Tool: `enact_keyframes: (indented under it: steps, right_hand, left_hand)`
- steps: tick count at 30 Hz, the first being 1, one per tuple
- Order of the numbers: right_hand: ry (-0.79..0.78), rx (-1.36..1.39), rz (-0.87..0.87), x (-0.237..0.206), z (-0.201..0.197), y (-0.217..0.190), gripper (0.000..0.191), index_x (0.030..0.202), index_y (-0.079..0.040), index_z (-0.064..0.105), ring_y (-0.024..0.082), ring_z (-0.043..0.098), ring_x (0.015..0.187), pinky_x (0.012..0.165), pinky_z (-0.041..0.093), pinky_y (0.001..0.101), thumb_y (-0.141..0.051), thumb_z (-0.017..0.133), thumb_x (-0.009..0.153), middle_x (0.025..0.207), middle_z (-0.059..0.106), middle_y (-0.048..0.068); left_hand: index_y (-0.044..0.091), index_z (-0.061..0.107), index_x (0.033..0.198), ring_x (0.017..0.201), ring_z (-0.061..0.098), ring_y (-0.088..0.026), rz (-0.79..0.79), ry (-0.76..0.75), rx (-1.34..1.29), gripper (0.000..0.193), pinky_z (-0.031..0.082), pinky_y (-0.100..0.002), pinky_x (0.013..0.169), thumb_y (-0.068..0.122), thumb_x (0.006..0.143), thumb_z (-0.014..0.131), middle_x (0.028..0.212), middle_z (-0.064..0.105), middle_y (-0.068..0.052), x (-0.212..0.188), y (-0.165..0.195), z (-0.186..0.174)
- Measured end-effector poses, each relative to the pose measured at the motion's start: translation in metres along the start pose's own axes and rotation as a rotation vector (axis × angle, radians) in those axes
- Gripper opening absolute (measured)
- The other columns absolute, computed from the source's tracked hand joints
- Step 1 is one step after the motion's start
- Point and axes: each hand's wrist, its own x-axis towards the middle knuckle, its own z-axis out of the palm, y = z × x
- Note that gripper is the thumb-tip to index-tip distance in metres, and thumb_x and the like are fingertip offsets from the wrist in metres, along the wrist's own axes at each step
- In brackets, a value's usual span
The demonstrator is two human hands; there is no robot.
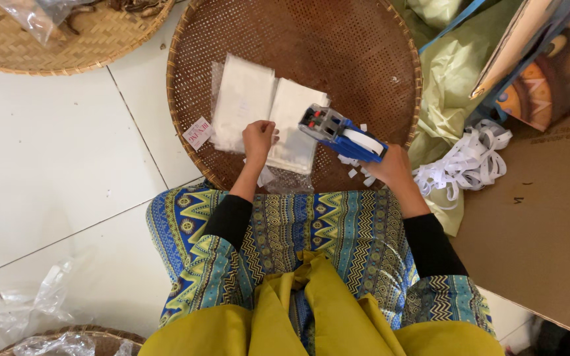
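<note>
The right hand (390, 166) is wrapped around the grip of a blue label gun (339, 132), fingers closed on its handle, the grey nose with its red dials angled down toward a stack of flat white packets (295, 122) lying in a round woven tray (377, 59) — a hold that keeps the stamping end just above the packets' edge. The left hand (258, 138) rests on the near packets, fingers curled down and pressing on them, apparently to keep the slippery plastic from sliding; whether it pinches one is not clear. A second pile of white packets (242, 99) lies beside the first, touching it, and a small white label with red print (198, 133) sits at the tray's left rim. Torn white backing scraps (357, 173) lie scattered under the gun, and a loose heap of spent label tape (470, 161) rests to the right on pale green plastic sheeting (446, 72), near flat cardboard (536, 217). The person sits on a white tiled floor (54, 158).
</note>
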Motion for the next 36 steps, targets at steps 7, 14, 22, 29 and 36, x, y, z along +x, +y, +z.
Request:
enact_keyframes:
  steps: [7, 14, 22, 29, 36]
  right_hand:
    - [-0.132, -0.111, -0.018, 0.023, 0.014, -0.023, 0.040, 0.107, -0.017, 0.079, 0.041, 0.071, 0.088, 0.079, 0.058, 0.0495, -0.036, 0.085, 0.072, 0.091, 0.075, 0.021]
    - [-0.212, -0.089, 0.062, 0.018, 0.012, -0.001, 0.042, 0.109, -0.019, 0.078, 0.039, 0.075, 0.084, 0.079, 0.059, 0.0481, -0.039, 0.079, 0.072, 0.083, 0.078, 0.019]
    - [-0.134, -0.390, 0.001, 0.005, 0.004, 0.050, 0.042, 0.094, -0.007, 0.080, 0.042, 0.073, 0.082, 0.077, 0.059, 0.0503, -0.041, 0.084, 0.070, 0.085, 0.074, 0.023]
    - [-0.111, -0.387, 0.053, 0.003, 0.024, 0.060, 0.045, 0.089, -0.004, 0.079, 0.044, 0.072, 0.082, 0.075, 0.059, 0.0517, -0.044, 0.085, 0.069, 0.084, 0.073, 0.024]
    - [-0.072, -0.392, 0.040, -0.004, 0.031, 0.062, 0.044, 0.092, -0.008, 0.080, 0.042, 0.073, 0.082, 0.075, 0.059, 0.0508, -0.045, 0.086, 0.069, 0.086, 0.074, 0.022]
  left_hand:
    - [-0.009, 0.073, 0.101, 0.066, 0.078, -0.018, -0.039, -0.026, 0.025, 0.020, 0.061, -0.029, 0.055, 0.010, 0.095, 0.069, 0.082, 0.079, -0.015, -0.002, 0.000, -0.003]
    - [-0.008, 0.073, 0.101, 0.063, 0.077, -0.020, -0.005, -0.013, 0.060, 0.020, 0.059, -0.030, 0.052, 0.011, 0.096, 0.069, 0.081, 0.078, -0.015, -0.003, -0.002, -0.004]
    - [-0.008, 0.073, 0.102, 0.063, 0.077, -0.020, 0.025, -0.004, 0.078, 0.021, 0.059, -0.030, 0.050, 0.012, 0.095, 0.070, 0.082, 0.078, -0.016, -0.001, -0.001, -0.003]
    - [-0.002, 0.077, 0.101, 0.060, 0.074, -0.017, -0.026, -0.035, 0.151, 0.018, 0.055, -0.029, 0.049, 0.013, 0.093, 0.072, 0.083, 0.079, -0.012, 0.010, 0.002, -0.013]
    - [0.013, 0.078, 0.095, 0.071, 0.074, -0.017, 0.188, 0.290, 0.570, 0.013, 0.053, -0.034, 0.063, 0.023, 0.095, 0.071, 0.084, 0.080, 0.001, 0.028, 0.031, -0.077]
